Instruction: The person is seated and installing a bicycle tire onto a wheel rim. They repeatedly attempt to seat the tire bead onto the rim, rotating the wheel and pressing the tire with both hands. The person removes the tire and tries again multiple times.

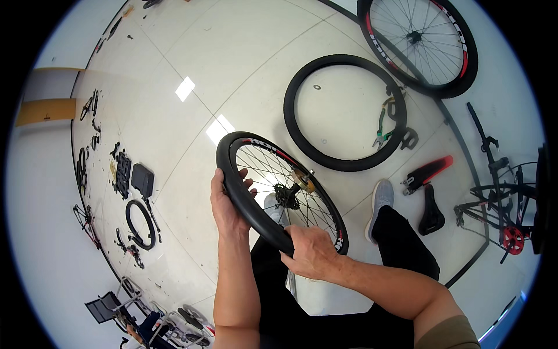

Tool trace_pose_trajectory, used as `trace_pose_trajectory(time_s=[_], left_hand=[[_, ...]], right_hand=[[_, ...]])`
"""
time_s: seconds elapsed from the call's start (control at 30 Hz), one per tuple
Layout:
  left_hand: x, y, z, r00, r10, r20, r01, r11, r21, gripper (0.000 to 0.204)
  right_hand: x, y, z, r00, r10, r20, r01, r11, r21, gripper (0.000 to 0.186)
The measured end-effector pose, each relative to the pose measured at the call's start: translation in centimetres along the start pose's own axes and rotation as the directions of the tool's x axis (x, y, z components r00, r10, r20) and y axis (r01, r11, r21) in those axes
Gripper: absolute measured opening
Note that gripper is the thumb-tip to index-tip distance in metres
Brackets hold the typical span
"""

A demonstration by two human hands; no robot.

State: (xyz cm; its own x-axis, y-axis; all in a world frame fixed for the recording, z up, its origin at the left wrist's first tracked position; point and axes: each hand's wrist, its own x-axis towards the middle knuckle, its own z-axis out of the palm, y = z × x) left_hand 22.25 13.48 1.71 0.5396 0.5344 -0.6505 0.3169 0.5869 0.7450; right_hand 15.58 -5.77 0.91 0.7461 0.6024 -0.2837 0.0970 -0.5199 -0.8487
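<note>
A spoked bicycle wheel (317,212) with a rear sprocket cluster (286,196) is tilted up in front of my legs. Around its black, red and white rim runs a smooth, fat black inner tube (235,189). My left hand (228,203) is closed round the tube at the wheel's left side, its fingertips reaching inside towards the spokes. Gripping the tube at the near edge is my right hand (314,251), thumb and fingers pressed on it. Behind the spokes shows a yellowish round thing (306,181), partly hidden.
A loose tire (293,125) lies beyond, with green-handled pliers (381,131) and pedals (410,138) by it. Another wheel (465,75) lies far right. At right are a red-black fender (430,173), a saddle (431,212) and a bike frame (500,198). A toolbox (122,174) lies left.
</note>
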Motion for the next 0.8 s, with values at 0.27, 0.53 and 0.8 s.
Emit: trace_pose_trajectory(time_s=[0.27, 0.53, 0.8], left_hand=[[1.1, -0.6, -1.2, 0.997, 0.014, 0.07, -0.013, 1.0, -0.025, 0.041], [-6.4, -2.5, 1.7, 0.998, -0.06, -0.005, 0.06, 0.997, -0.048, 0.055], [-9.0, -3.8, -0.6, 0.986, -0.141, 0.089, 0.137, 0.989, 0.052, 0.065]], right_hand=[[0.0, 0.1, 0.5, 0.999, -0.013, -0.048, 0.015, 0.999, 0.032, 0.043], [3.0, -0.4, -1.7, 0.995, -0.055, -0.078, 0.075, 0.955, 0.288, 0.063], [4.5, 2.7, -6.4, 0.95, -0.117, 0.29, -0.074, 0.816, 0.573, 0.049]])
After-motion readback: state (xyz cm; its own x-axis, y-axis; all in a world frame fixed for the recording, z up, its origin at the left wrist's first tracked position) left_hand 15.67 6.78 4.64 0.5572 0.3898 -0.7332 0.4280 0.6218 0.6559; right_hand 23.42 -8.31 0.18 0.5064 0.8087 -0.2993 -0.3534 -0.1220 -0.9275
